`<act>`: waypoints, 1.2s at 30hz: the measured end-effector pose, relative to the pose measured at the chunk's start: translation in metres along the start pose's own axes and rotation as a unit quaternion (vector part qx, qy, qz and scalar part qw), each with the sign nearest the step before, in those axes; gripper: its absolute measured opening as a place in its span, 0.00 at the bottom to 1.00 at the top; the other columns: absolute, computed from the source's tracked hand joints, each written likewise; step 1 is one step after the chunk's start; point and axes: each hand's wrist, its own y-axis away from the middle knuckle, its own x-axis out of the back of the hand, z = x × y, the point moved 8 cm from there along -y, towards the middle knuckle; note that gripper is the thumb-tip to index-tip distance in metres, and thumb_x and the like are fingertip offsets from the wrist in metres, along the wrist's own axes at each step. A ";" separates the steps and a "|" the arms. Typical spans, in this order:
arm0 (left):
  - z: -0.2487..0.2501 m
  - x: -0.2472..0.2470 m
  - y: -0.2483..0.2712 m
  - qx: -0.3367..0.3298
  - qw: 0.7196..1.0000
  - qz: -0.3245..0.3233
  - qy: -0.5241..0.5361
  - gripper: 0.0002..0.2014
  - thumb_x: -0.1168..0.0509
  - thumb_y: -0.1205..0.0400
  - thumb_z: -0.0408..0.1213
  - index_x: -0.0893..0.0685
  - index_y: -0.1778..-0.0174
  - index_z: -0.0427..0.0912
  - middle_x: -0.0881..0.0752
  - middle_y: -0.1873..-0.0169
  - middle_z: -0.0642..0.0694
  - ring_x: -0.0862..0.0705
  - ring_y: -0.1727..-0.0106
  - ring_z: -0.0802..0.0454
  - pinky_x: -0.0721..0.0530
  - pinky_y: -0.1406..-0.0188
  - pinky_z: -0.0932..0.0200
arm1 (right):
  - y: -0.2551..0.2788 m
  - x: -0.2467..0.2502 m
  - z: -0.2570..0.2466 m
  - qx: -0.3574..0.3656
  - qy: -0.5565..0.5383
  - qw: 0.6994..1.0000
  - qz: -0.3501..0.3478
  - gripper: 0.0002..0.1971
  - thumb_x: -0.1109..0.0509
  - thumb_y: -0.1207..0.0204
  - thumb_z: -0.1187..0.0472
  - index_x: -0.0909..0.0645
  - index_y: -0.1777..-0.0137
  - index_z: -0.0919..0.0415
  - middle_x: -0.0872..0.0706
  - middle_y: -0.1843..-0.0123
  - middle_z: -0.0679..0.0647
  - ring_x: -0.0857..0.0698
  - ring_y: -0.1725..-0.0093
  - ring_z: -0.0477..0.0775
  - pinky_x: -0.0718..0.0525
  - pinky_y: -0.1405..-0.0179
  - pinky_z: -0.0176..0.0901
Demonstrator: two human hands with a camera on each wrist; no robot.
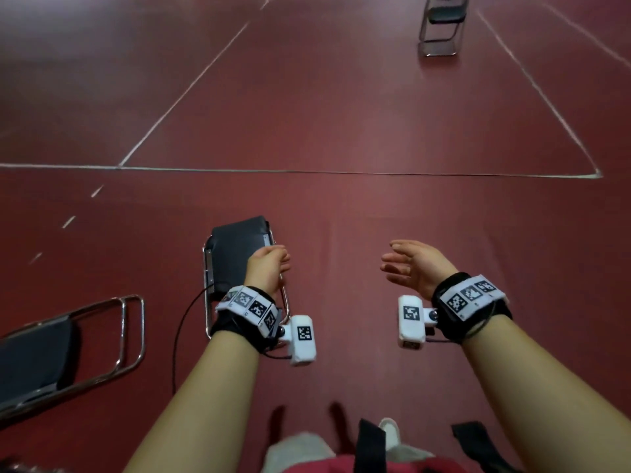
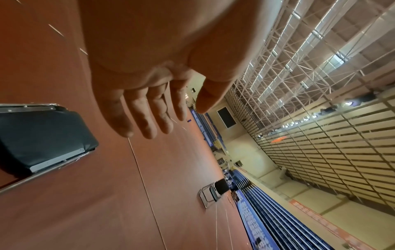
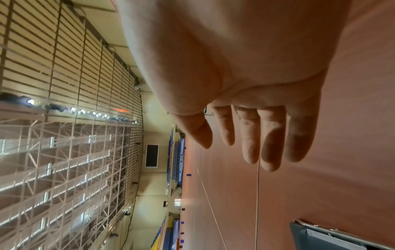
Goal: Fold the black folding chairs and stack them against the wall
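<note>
A folded black chair [image 1: 235, 254] with a chrome frame lies on the red floor just in front of me. My left hand [image 1: 269, 264] hovers over its right edge. In the left wrist view the left hand [image 2: 171, 121] has straight fingers, holds nothing, and is apart from the chair [image 2: 42, 138]. My right hand [image 1: 406, 264] is open in the air to the right, palm turned inward. The right wrist view shows the right hand [image 3: 235, 148] empty, with the chair's corner [image 3: 320, 236] below it. A second folded chair [image 1: 51, 356] lies at the lower left.
An unfolded black chair [image 1: 444, 22] stands far ahead on the right; the left wrist view shows this chair [image 2: 213, 192] too. White court lines [image 1: 307, 171] cross the red floor. Blue stands [image 2: 267, 219] line the far wall. A black cable [image 1: 181, 322] hangs from my left wrist.
</note>
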 end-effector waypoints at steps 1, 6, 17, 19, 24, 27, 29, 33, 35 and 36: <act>0.008 -0.006 -0.019 0.005 1.000 0.007 0.006 0.07 0.41 0.15 0.28 0.19 0.49 0.43 0.18 0.61 0.46 0.21 0.63 0.53 0.29 0.67 0.58 | -0.024 -0.008 -0.016 -0.001 0.010 1.000 -0.004 0.08 0.35 0.17 0.64 0.22 0.39 0.60 0.13 0.56 0.61 0.13 0.61 0.61 0.15 0.54 0.52; 0.036 -0.016 -0.127 0.036 0.998 0.052 0.028 0.07 0.39 0.14 0.31 0.18 0.53 0.46 0.15 0.56 0.46 0.19 0.59 0.53 0.25 0.64 0.57 | -0.146 -0.066 -0.069 -0.018 0.041 0.998 -0.050 0.08 0.35 0.17 0.65 0.22 0.41 0.59 0.13 0.58 0.60 0.13 0.61 0.61 0.15 0.54 0.52; 0.173 -0.047 -0.411 0.021 0.998 0.048 0.044 0.07 0.41 0.14 0.30 0.20 0.52 0.45 0.19 0.63 0.48 0.24 0.65 0.54 0.32 0.68 0.59 | -0.390 -0.200 -0.216 -0.008 0.086 0.995 -0.055 0.06 0.36 0.17 0.65 0.21 0.44 0.57 0.13 0.59 0.58 0.13 0.61 0.61 0.15 0.56 0.50; 0.201 -0.047 -0.452 0.011 0.997 0.057 0.043 0.06 0.40 0.14 0.30 0.20 0.48 0.44 0.18 0.63 0.48 0.23 0.65 0.53 0.31 0.67 0.59 | -0.423 -0.221 -0.242 -0.006 0.090 0.994 -0.059 0.06 0.35 0.18 0.65 0.21 0.43 0.57 0.13 0.59 0.59 0.13 0.61 0.61 0.15 0.56 0.50; 0.231 -0.045 -0.556 0.024 0.996 0.078 0.042 0.07 0.40 0.15 0.32 0.18 0.48 0.46 0.15 0.62 0.49 0.20 0.61 0.51 0.27 0.61 0.57 | -0.524 -0.279 -0.282 -0.022 0.110 0.990 -0.082 0.06 0.35 0.18 0.65 0.22 0.43 0.57 0.14 0.59 0.59 0.13 0.61 0.61 0.16 0.56 0.50; 0.234 -0.033 -0.620 0.041 0.990 0.118 0.064 0.07 0.40 0.15 0.32 0.18 0.52 0.48 0.15 0.60 0.48 0.19 0.58 0.49 0.26 0.56 0.55 | -0.596 -0.328 -0.300 -0.038 0.153 0.981 -0.117 0.06 0.35 0.18 0.65 0.21 0.44 0.57 0.13 0.59 0.59 0.13 0.60 0.61 0.15 0.54 0.52; 0.239 -0.025 -0.659 0.051 0.984 0.150 0.078 0.07 0.40 0.16 0.32 0.18 0.53 0.48 0.15 0.60 0.48 0.18 0.58 0.50 0.26 0.58 0.56 | -0.643 -0.365 -0.312 -0.040 0.176 0.973 -0.146 0.06 0.34 0.18 0.64 0.21 0.43 0.58 0.13 0.59 0.59 0.12 0.59 0.62 0.15 0.51 0.54; 0.249 0.004 -0.716 0.082 0.958 0.244 0.124 0.06 0.38 0.15 0.35 0.18 0.54 0.49 0.15 0.60 0.50 0.18 0.58 0.52 0.23 0.49 0.52 | -0.727 -0.456 -0.334 -0.062 0.251 0.939 -0.225 0.09 0.34 0.18 0.63 0.21 0.39 0.59 0.14 0.58 0.60 0.12 0.56 0.63 0.17 0.44 0.57; 0.249 0.021 -0.730 0.094 0.939 0.291 0.157 0.05 0.38 0.15 0.36 0.18 0.53 0.49 0.14 0.59 0.50 0.17 0.55 0.51 0.22 0.46 0.49 | -0.753 -0.505 -0.341 -0.079 0.286 0.915 -0.273 0.10 0.34 0.18 0.63 0.21 0.38 0.59 0.14 0.57 0.60 0.13 0.53 0.64 0.17 0.45 0.57; 0.248 0.030 -0.735 0.099 0.927 0.317 0.174 0.05 0.38 0.15 0.36 0.18 0.52 0.49 0.14 0.58 0.50 0.17 0.54 0.51 0.22 0.46 0.50 | -0.764 -0.529 -0.342 -0.083 0.301 0.903 -0.295 0.11 0.34 0.18 0.63 0.21 0.37 0.60 0.14 0.56 0.60 0.13 0.51 0.65 0.17 0.45 0.57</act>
